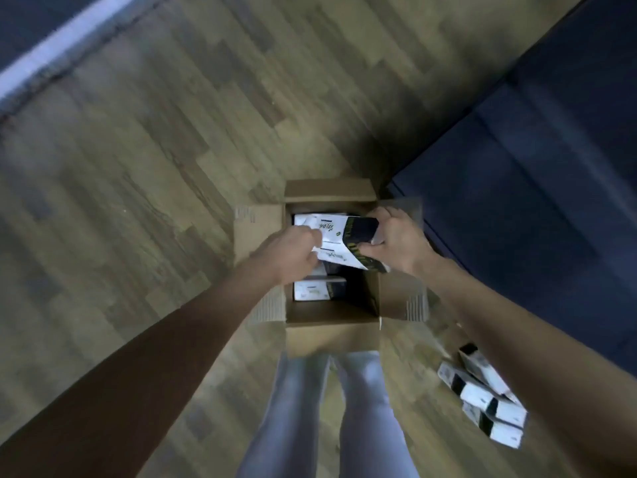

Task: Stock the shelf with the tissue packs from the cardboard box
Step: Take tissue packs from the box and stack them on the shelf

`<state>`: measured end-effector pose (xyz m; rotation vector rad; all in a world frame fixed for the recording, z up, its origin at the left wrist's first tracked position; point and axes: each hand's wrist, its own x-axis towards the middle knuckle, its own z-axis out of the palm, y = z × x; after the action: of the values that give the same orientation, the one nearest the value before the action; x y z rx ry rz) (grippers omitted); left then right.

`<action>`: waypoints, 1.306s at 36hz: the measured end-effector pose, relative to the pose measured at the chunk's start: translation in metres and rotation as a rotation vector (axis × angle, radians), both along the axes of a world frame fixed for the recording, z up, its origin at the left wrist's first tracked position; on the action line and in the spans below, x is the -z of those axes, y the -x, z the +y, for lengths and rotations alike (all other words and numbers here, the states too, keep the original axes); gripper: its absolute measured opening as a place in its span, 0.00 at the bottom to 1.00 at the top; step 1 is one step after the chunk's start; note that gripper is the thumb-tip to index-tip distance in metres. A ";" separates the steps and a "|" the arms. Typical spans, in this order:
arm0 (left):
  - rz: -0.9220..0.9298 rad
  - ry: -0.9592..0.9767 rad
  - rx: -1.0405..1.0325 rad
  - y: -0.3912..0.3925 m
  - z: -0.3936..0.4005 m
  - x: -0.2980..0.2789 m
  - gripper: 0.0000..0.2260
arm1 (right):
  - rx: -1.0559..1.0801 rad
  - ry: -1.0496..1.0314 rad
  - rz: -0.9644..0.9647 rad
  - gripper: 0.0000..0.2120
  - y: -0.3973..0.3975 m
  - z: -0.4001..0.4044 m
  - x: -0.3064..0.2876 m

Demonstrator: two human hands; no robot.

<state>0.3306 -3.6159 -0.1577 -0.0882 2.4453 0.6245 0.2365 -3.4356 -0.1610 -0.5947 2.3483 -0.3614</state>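
An open cardboard box (331, 331) stands on the wooden floor just ahead of my feet. Above its opening I hold a stack of white tissue packs (339, 238) with dark ends. My left hand (293, 255) grips the stack's white left end, and my right hand (396, 241) grips its dark right end. Another tissue pack (315, 290) lies lower down inside the box, partly hidden by my left wrist. The frame is blurred by motion.
Several tissue packs (486, 398) lie piled on the floor at the lower right, beside my right forearm. A dark blue unit (537, 188) fills the right side. A pale strip (58, 46) crosses the top left corner. My legs (331, 415) stand behind the box.
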 end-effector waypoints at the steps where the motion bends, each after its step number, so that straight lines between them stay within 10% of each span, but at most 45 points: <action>1: -0.013 -0.006 -0.013 0.005 0.000 -0.012 0.11 | 0.100 0.052 -0.018 0.26 0.003 0.006 -0.015; 9: 0.042 -0.158 -0.260 0.035 0.018 -0.097 0.10 | 0.986 0.612 -0.527 0.05 0.003 0.054 -0.108; 17: -0.173 -0.786 -0.825 0.055 0.105 -0.181 0.16 | 0.956 0.863 -0.754 0.05 -0.005 0.105 -0.178; 21: -0.059 -0.862 -0.918 0.064 0.141 -0.217 0.30 | 0.744 0.672 -0.555 0.16 0.001 0.149 -0.222; 30: 0.005 -0.771 -0.416 0.094 0.211 -0.337 0.25 | 0.742 0.816 -0.201 0.37 0.043 0.258 -0.337; 38: 0.261 -0.911 -0.563 0.101 0.267 -0.404 0.28 | 0.733 0.987 -0.189 0.17 0.036 0.325 -0.406; 47: 0.165 -0.982 -0.470 0.120 0.346 -0.439 0.11 | 0.815 0.942 -0.004 0.27 0.019 0.387 -0.446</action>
<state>0.2102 -3.2698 0.2811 -0.2145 1.9917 2.0172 0.2178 -3.0491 0.2855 0.0278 2.2097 -1.8681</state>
